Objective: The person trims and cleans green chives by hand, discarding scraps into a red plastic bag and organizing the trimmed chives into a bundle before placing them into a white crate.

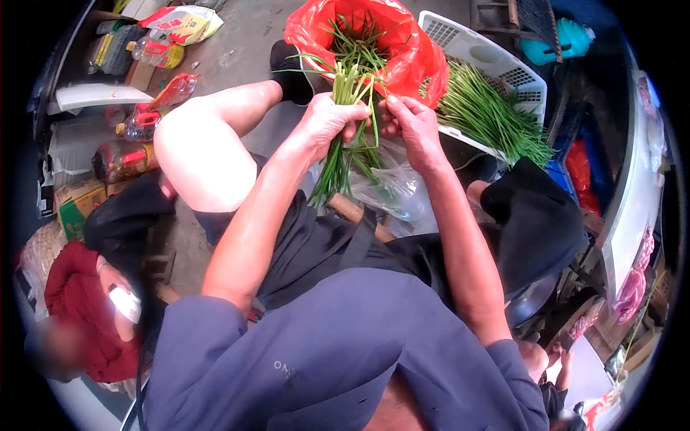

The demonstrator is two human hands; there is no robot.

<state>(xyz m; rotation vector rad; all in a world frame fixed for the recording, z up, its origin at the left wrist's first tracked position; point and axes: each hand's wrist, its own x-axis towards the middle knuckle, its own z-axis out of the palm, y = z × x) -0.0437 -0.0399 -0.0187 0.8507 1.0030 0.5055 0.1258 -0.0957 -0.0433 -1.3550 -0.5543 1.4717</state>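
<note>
My left hand (329, 122) is closed round a bunch of long green chives (332, 169), pale ends up and green tips hanging down over my lap. Close beside it on the right, my right hand (412, 128) has its thumb and fingers pinched together; what they hold is too small to make out. Just beyond both hands stands a container lined with a red plastic bag (420, 43), with loose green trimmings (359, 47) inside. To the right, a white plastic crate (449, 34) holds many more chives (489, 111) lying lengthwise.
Clear plastic film (395, 190) and a wooden piece (352, 210) lie by my lap. Bottles (154, 52) and boxes (75, 201) stand at left. A person in a dark red top (75, 305) sits at lower left, holding a white object (125, 303). Another person appears at lower right.
</note>
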